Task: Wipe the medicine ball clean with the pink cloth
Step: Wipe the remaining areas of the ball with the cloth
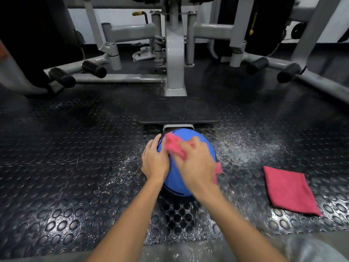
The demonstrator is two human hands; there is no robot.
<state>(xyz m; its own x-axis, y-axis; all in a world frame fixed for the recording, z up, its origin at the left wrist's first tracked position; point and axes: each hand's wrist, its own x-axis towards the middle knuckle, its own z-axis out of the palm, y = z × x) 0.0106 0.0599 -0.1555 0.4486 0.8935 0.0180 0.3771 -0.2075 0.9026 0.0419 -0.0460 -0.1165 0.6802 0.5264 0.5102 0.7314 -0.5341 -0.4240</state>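
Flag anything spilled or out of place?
White powdery specks are scattered over the rubber floor either side of the medicine ball, like a spill. A second folded pink cloth lies apart to its right.

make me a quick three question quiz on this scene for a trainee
1. True or false: the left hand rests on the side of the medicine ball.
2. Which hand lies on the pink cloth atop the ball? A left, B right, C neither.
3. Fill in: the folded spare cloth lies on the floor to the ball's ____.
Key: 1 true; 2 B, the right hand; 3 right.
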